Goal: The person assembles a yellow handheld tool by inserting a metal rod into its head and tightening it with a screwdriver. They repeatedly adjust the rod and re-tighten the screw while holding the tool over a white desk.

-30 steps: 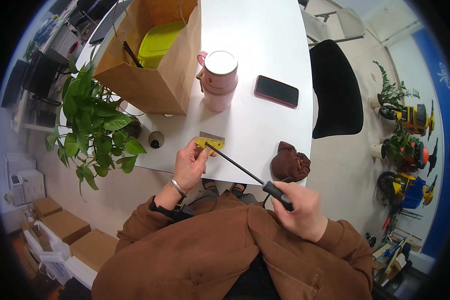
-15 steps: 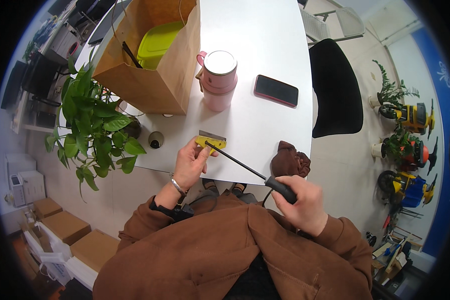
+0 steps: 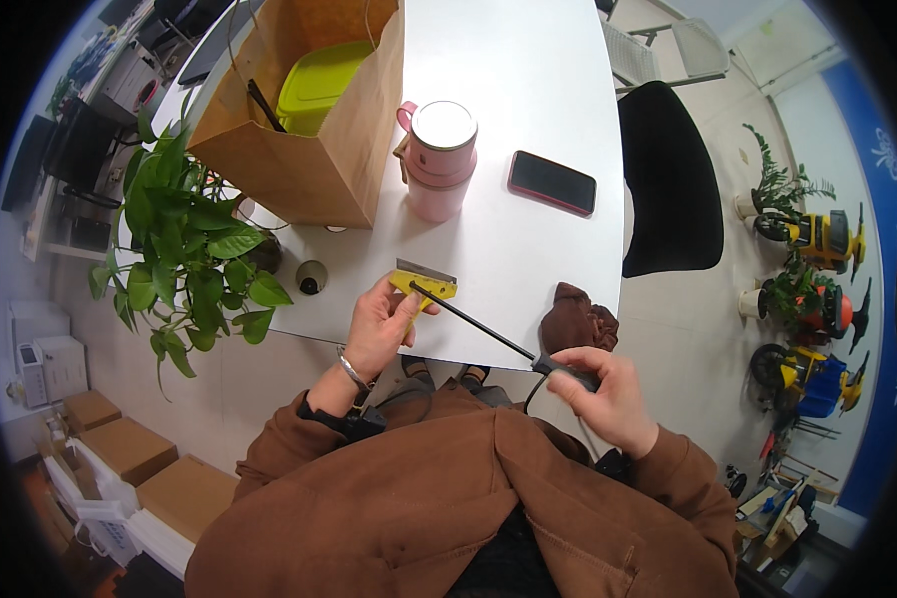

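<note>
Pinching yellow scraper (image 3: 439, 288) between left fingers (image 3: 405, 312) | right fingers (image 3: 583, 357) curled around black screwdriver (image 3: 480, 327)

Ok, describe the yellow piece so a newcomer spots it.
Find the white table, then its near edge, nearer than the pink flask. There the left hand holds the yellow piece, at the far tip of a black rod. Only it among its neighbours is yellow, with a grey strip along its far edge.

dark handle (image 3: 548, 367) shifted, yellow scraper (image 3: 431, 284) turned
</note>
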`<state>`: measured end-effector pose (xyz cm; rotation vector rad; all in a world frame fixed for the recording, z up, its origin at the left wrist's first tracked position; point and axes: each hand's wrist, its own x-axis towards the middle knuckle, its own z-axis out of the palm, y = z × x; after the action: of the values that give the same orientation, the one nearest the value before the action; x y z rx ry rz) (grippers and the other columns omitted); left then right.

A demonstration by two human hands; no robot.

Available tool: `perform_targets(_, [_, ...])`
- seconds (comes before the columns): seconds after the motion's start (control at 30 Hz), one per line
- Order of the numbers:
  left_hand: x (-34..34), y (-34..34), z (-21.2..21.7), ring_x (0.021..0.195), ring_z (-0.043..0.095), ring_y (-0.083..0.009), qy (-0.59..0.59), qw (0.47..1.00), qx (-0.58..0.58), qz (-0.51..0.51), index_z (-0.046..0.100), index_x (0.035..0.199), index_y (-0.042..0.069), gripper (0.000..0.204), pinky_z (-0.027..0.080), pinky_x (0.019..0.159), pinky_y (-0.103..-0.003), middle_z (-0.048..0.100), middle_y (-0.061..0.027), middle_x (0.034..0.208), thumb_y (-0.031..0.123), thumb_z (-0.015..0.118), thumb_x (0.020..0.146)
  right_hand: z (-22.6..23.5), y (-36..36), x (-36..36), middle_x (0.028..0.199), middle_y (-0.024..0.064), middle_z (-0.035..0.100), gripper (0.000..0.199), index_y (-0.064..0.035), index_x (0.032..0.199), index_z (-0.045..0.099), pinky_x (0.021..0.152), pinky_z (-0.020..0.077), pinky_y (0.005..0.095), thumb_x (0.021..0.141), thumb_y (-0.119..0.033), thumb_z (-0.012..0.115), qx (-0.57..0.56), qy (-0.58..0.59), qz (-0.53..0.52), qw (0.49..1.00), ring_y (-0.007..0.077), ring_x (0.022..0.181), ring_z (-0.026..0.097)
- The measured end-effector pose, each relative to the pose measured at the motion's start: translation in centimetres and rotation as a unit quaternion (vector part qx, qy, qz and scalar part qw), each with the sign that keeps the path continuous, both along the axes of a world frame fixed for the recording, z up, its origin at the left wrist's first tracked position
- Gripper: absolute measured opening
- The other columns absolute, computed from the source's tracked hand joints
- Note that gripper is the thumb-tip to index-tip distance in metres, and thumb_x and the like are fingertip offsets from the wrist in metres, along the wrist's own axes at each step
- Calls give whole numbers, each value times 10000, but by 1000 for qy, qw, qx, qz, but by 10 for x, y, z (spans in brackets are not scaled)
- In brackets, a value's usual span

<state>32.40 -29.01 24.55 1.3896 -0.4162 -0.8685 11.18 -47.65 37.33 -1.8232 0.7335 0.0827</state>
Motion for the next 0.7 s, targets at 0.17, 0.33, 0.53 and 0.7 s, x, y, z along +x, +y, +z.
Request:
perform_targets(0.17, [1, 1, -2, 538, 511, -32, 2, 1000, -3, -14, 565, 1183, 27, 210, 426, 457, -187, 703, -83, 929, 157, 515, 1026, -1, -1, 0, 740, 32, 664, 156, 14, 928, 651, 518, 444, 263, 856, -107, 718, -49, -17, 39, 998, 98, 585, 575])
perform_targets(0.33, [4, 4, -2, 714, 626, -87, 7, 999, 5, -38, 519, 1226, 5, 249, 471, 481, -199, 684, -133, 1051, 164, 507, 1035, -1, 9, -3, 816, 128, 670, 218, 0, 985, 632, 562, 504, 323, 813, -92, 729, -256, -109, 78, 957, 241, 636, 650])
perform_targets(0.53, [-2, 1, 0, 549, 516, -28, 9, 1000, -11, -1, 565, 1178, 23, 209, 429, 459, -184, 704, -86, 931, 159, 512, 1028, 0, -4, -1, 781, 72, 684, 206, 33, 1064, 639, 551, 474, 272, 930, -122, 617, 78, 68, 33, 994, 102, 618, 591])
perform_targets(0.7, [-1, 1, 0, 551, 516, -29, 1, 1000, -11, -2, 567, 1177, 27, 210, 431, 463, -183, 706, -90, 933, 164, 510, 1030, -3, 7, -3, 723, 114, 677, 183, 27, 979, 644, 546, 502, 302, 864, -107, 690, -180, -58, 71, 979, 170, 590, 653])
